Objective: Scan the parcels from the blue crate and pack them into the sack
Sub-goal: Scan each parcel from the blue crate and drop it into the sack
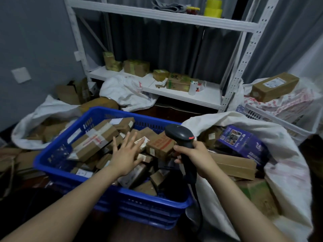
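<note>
White shelving point(162, 14) fills the upper frame behind the work area. At lower centre, the blue crate point(143, 211) holds the parcels point(94, 140). Your left hand point(125, 154) is spread over them, empty, ready to pick. Your right hand point(195, 158) grips the scanner point(180, 135), head aimed at the crate. At right, the sack point(288, 163) lies open just beside the crate, keeping transfers short.

Blue crate point(52, 157), white sack point(283, 154), black scanner point(180, 135).

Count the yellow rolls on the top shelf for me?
2: a wide yellow roll on the top shelf, and a narrower one stacked on it. More may hide behind.
</note>
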